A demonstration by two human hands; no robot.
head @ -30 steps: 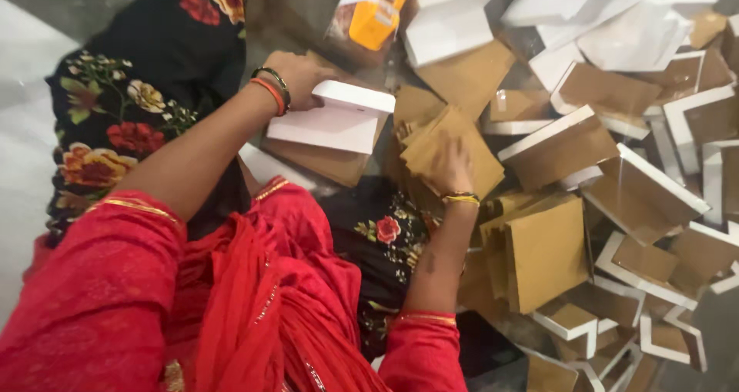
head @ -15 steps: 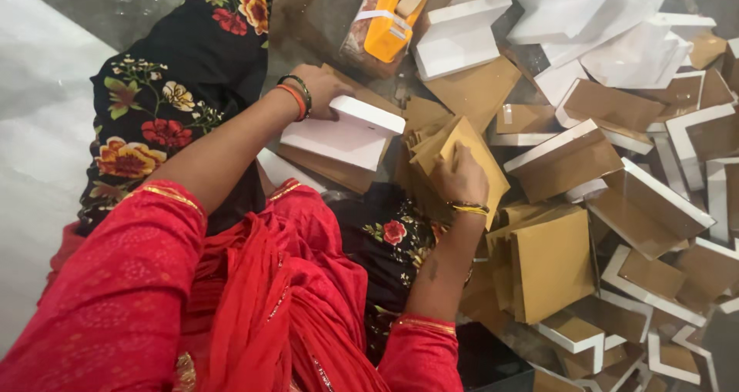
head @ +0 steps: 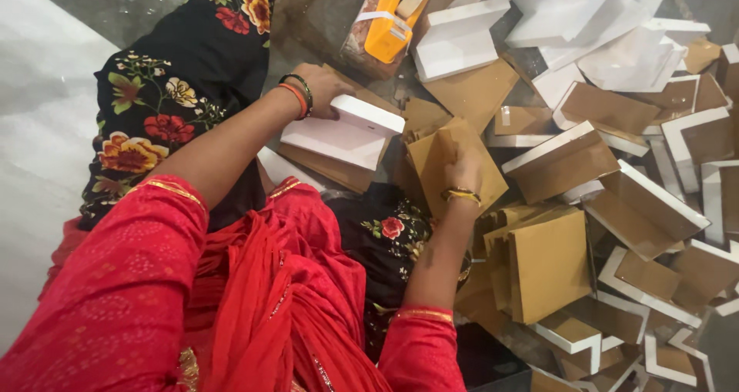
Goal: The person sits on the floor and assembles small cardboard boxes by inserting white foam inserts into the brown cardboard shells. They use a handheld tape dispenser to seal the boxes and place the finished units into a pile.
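Observation:
My left hand (head: 323, 88) grips the far edge of a shallow white box tray (head: 342, 136) that lies on my lap over brown cardboard. My right hand (head: 464, 170) is closed on a folded brown cardboard piece (head: 443, 155) just right of the tray; its fingers press the card's upper right part. Both arms wear red sleeves and bangles at the wrists.
A heap of white-rimmed brown box halves (head: 643, 207) fills the right side. A stack of brown card pieces (head: 548, 265) stands by my right knee. An orange tape dispenser (head: 392, 18) lies at the top. White box lids (head: 462, 41) lie beyond it.
The view has shifted a little; my left hand still holds the white tray. My right hand has pulled the brown card slightly nearer to me.

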